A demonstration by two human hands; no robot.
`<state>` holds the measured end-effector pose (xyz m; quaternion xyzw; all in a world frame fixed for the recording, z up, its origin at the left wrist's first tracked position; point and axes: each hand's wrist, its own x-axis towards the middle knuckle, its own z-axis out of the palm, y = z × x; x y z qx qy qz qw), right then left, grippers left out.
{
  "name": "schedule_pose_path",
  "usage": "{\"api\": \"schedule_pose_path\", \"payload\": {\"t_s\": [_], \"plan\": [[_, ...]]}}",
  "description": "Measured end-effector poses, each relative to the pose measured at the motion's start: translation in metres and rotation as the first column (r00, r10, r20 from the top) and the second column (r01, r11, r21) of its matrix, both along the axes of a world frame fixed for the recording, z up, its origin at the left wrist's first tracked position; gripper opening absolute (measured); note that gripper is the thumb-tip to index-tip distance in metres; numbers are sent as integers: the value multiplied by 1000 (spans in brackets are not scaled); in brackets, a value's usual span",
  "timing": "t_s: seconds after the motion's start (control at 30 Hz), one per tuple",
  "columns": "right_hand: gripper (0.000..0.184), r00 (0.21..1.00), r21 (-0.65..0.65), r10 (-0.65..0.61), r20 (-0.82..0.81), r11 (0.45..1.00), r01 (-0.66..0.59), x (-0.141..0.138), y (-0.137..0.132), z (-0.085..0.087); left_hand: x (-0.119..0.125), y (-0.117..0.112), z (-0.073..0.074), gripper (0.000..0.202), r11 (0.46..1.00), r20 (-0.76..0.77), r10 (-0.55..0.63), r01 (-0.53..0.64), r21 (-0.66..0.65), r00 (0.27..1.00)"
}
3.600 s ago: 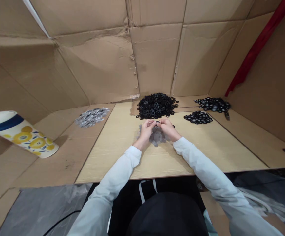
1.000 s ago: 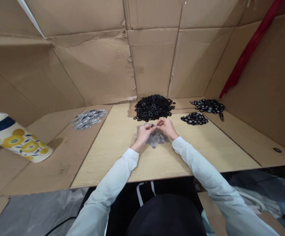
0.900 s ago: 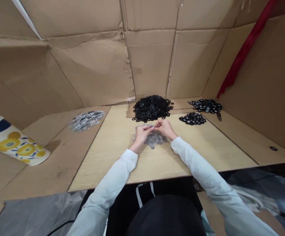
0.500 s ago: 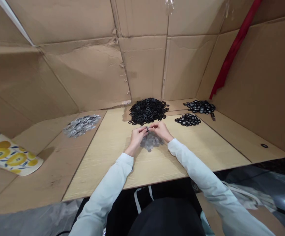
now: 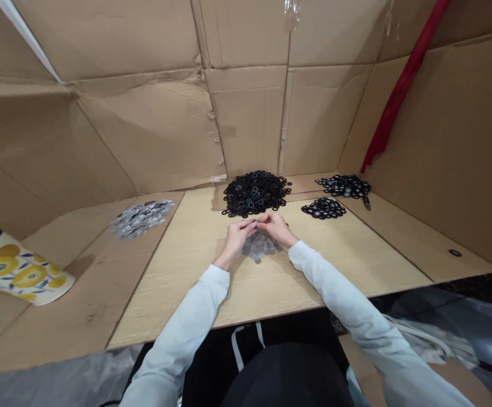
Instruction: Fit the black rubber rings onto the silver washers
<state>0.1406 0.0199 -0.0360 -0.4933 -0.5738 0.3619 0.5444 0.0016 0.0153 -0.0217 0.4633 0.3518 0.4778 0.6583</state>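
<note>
Small grey discs (image 5: 262, 249) lie in a low, loose pile on a pale wooden board (image 5: 178, 294), and the hands stay just over its far edge, much as they did a few seconds ago. What differs is the view: the head has turned, so everything sits further left and lower in the frame, and the flowered cup (image 5: 12, 277) is now cut off by the left edge. The left hand (image 5: 237, 236) and right hand (image 5: 275, 228) are together, their fingertips meeting just in front of a heap of black rings (image 5: 255, 193); whatever they pinch is too small to make out. The discs overlap one another, and their surface detail is too small to tell. To the right lie two heaps of black rings with pale centres (image 5: 324, 208), well apart from the hands. A pile of silver discs (image 5: 141, 219) rests on cardboard to the left, below a creased cardboard wall (image 5: 246, 113).
</note>
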Motion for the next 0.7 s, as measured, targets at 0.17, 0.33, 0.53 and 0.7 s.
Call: {"api": "schedule_pose_path", "payload": {"t_s": [0.17, 0.33, 0.53, 0.7], "plan": [[40, 963, -74, 57, -265, 994, -79, 2, -1, 4, 0, -1, 6, 13, 999, 19, -18, 19, -31, 1000], [42, 908, -151, 101, -407, 973, -176, -1, -8, 13, 3, 1, 4, 16, 999, 3, 28, -28, -17, 1000], [41, 819, -132, 121, -561, 964, -233, -5, -9, 9, 4, -4, 5, 19, 999, 22, 34, -34, 6, 999], [42, 878, -141, 105, -467, 971, -191, -4, -10, 10, 5, -6, 7, 23, 994, 24, 98, -100, 46, 995]]}}
